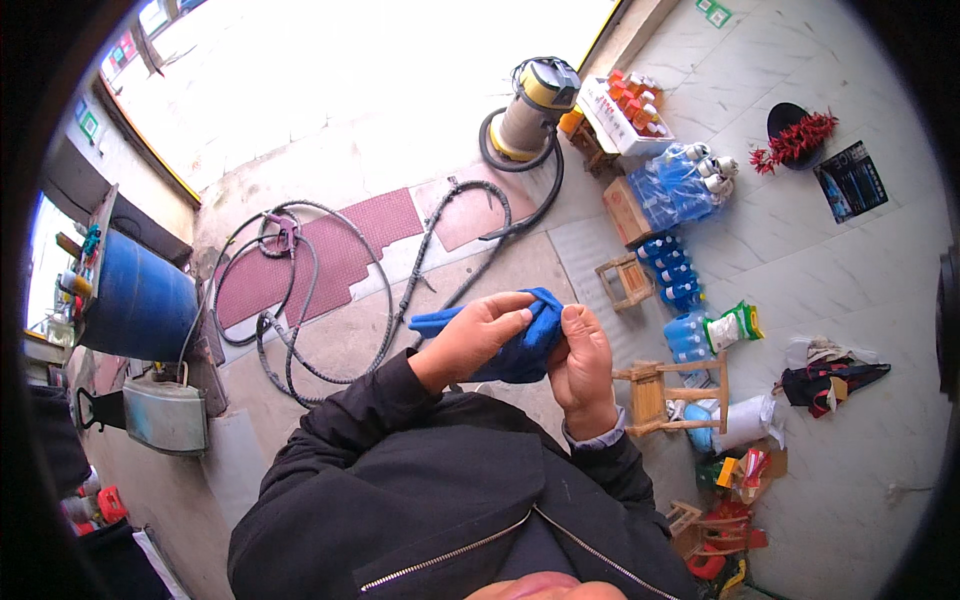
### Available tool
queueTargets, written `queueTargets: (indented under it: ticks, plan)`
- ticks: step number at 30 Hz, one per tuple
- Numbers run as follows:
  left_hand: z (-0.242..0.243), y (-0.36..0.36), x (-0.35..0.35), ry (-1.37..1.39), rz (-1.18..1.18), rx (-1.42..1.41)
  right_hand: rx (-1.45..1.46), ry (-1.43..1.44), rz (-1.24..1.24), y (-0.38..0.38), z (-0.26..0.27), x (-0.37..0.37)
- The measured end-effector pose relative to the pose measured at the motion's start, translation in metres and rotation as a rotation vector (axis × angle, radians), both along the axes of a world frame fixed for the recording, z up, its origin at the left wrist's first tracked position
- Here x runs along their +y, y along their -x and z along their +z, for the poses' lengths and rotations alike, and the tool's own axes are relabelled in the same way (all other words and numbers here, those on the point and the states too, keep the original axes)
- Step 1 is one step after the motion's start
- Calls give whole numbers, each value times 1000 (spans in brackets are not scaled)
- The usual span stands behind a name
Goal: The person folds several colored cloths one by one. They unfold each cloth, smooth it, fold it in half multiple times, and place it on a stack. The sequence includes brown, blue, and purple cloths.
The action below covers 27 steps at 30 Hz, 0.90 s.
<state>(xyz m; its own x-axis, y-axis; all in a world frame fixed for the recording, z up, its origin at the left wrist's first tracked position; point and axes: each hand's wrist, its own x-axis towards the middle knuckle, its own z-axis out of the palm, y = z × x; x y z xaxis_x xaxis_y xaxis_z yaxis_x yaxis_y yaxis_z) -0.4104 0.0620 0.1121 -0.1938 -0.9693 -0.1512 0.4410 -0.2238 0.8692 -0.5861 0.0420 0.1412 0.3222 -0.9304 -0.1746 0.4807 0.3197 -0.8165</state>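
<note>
A crumpled blue cloth is held between both hands in front of my dark jacket. My left hand grips it from the left, the thumb pressed against the fingers on its upper part. On the right, my right hand pinches the cloth's right edge between thumb and fingers. A narrow folded part of the cloth sticks out to the left past my left hand. The lower fingers of my left hand are hidden behind the cloth.
Coiled hoses and a purple spray gun lie on the floor ahead. A wet-dry vacuum cleaner stands beyond them. To the right are wooden stools, blue bottles and a white crate of bottles. A blue barrel stands left.
</note>
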Motion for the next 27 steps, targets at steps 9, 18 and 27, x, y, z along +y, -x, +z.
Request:
queueTargets:
  ticks: [9, 18, 27]
  plan:
    - [2, 14, -11, -6, -64, 97, 12, 59, 123, 15, -5, -28]
    - [-6, 18, -16, -33, -153, 223, 55, 69, 148, 27, -13, -34]
    - [-25, 16, -11, -42, -183, 14, 198, 181, 83, 35, -24, -29]
